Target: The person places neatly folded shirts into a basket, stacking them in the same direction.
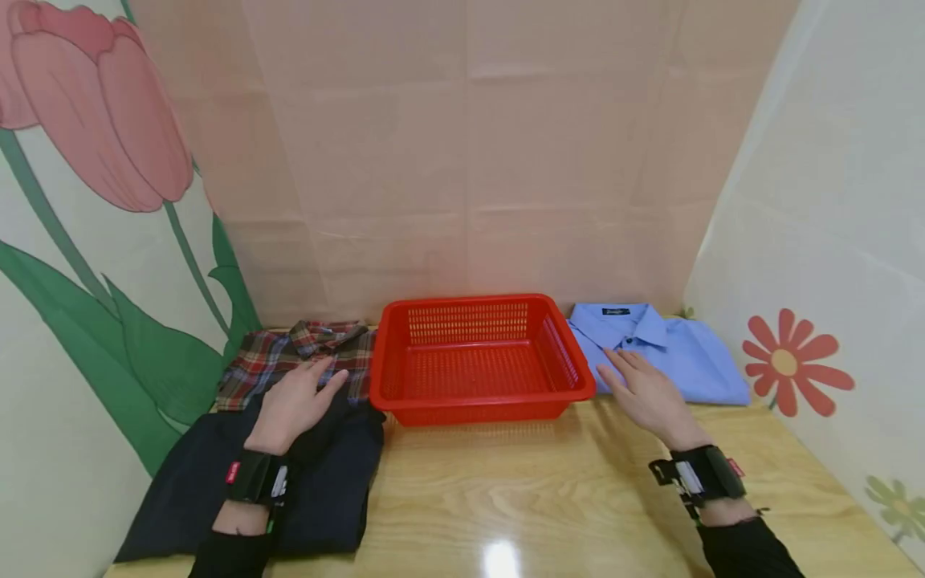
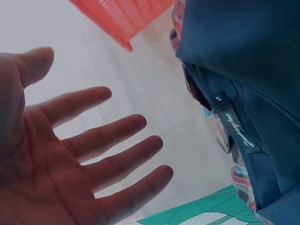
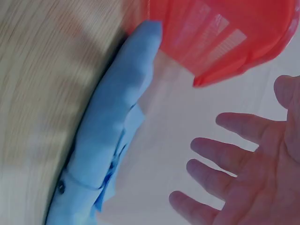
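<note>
My left hand (image 1: 291, 408), fingers spread and holding nothing, hovers over a dark navy garment (image 1: 318, 490) with a collar label that shows in the left wrist view. Just behind that garment lies a folded plaid shirt (image 1: 260, 365). On the other side, my right hand (image 1: 648, 395) is held palm down with straight fingers, above the near edge of a folded light blue shirt (image 1: 697, 361). In the right wrist view the blue shirt (image 3: 112, 103) appears apart from the fingers (image 3: 220, 152). Between the two hands stands a red plastic basket (image 1: 470, 409) with slotted walls and nothing inside.
All of these lie on a light wood-grain table (image 1: 491, 490). A pinkish sheet (image 1: 462, 160) hangs behind the basket. White panels with a printed tulip (image 1: 108, 104) on the left and a red flower (image 1: 784, 361) on the right enclose the sides.
</note>
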Available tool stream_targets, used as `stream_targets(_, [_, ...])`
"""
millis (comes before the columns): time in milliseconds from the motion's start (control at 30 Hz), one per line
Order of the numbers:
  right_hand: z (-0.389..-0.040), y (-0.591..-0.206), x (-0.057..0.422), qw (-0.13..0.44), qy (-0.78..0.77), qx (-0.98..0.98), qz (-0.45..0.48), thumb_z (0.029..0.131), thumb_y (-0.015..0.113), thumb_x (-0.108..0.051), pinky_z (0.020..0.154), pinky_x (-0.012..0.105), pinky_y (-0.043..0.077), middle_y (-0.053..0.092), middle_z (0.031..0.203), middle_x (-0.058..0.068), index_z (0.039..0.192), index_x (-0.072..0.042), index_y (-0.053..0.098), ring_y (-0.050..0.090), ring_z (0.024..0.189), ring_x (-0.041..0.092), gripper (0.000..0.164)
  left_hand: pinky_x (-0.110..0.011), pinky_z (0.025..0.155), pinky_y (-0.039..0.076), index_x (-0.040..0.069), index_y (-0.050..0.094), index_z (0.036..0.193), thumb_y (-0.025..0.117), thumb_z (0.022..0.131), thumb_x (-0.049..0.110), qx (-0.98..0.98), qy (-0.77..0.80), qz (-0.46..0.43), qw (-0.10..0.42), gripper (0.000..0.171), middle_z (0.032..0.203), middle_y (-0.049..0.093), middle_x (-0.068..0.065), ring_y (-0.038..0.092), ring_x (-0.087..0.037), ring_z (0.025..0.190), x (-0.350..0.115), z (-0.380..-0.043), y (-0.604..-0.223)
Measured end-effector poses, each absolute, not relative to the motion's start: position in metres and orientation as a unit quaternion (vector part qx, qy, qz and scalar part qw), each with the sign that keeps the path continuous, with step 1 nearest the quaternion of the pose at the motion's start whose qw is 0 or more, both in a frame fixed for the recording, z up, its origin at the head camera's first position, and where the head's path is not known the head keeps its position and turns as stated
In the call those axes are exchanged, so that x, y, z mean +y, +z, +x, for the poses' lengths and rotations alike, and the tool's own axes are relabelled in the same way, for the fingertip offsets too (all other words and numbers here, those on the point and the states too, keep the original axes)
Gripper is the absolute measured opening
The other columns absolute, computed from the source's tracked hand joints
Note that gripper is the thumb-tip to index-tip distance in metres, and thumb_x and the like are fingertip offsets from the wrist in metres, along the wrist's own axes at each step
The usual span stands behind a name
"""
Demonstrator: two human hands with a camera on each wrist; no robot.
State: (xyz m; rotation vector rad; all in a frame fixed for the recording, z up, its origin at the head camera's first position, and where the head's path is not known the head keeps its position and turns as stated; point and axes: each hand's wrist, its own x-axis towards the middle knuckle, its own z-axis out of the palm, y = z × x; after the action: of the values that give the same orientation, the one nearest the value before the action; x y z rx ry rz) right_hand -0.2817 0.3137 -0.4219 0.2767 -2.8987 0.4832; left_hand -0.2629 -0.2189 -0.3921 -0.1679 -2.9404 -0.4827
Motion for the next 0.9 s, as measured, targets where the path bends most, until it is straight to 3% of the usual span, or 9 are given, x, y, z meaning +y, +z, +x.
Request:
stream_targets(300, [-0.275,-0.416,0.284,0.179,0.192,-0.957,0.121,0.101,0.049,-0.041,0.099,0.065,0.041,0.054,0.139,0.022,0.137,-0.002,0.056,0.050,0.128,0.044,0.054,-0.058,0.077,0.053,0.004,0.055,0.138,0.048,0.098,0.057,-0.981,-0.165,-0.062,0.087,0.067,0.124,0.065,-0.023,0.066,-0.040,0.097,-0.229,-0.257,-0.396])
stream_targets(533, [-0.274,-0.411,0.257,0.214,0.199,-0.945,0.149,0.098,0.056,-0.041,0.089,0.058,0.052,0.063,0.130,0.016,0.129,-0.004,0.064,0.061,0.114,0.037,0.048,-0.060,0.076,0.052,0.004,0.056,0.137,0.050,0.098,0.053,-0.983,-0.153,-0.054,0.089,0.063,0.125,0.064,-0.023,0.066,-0.041,0.097,-0.239,-0.251,-0.398])
stream_targets(700, [-0.273,-0.408,0.240,0.247,0.199,-0.930,0.185,0.095,0.063,-0.032,0.085,0.054,0.055,0.067,0.123,0.015,0.125,-0.005,0.067,0.065,0.108,0.034,0.040,-0.057,0.072,0.053,0.005,0.058,0.135,0.052,0.098,0.051,-0.982,-0.153,-0.054,0.094,0.059,0.123,0.065,-0.022,0.068,-0.039,0.092,-0.246,-0.247,-0.398])
stream_targets(900, [-0.273,-0.412,0.220,0.264,0.204,-0.916,0.222,0.092,0.069,-0.027,0.087,0.051,0.055,0.070,0.118,0.012,0.121,-0.005,0.070,0.066,0.106,0.031,0.037,-0.047,0.057,0.051,0.006,0.058,0.134,0.052,0.098,0.051,-0.982,-0.155,-0.048,0.094,0.058,0.112,0.069,-0.024,0.068,-0.037,0.080,-0.259,-0.243,-0.396])
